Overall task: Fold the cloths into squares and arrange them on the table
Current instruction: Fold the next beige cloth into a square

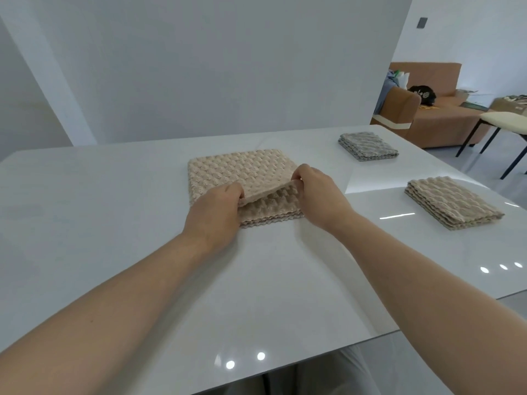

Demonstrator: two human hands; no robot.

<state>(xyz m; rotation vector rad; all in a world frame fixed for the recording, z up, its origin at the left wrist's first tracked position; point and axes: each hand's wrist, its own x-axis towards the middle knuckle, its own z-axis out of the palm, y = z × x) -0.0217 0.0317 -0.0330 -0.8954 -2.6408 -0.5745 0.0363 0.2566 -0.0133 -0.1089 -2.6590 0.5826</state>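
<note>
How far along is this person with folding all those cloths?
Done: a grey folded cloth and a beige folded cloth lie as neat squares on the right of the table. In hand: the left hand and right hand pinch a lifted layer of a third cloth, mid-fold. Left: finish that fold and set it with the others; no unfolded cloths show.
</note>
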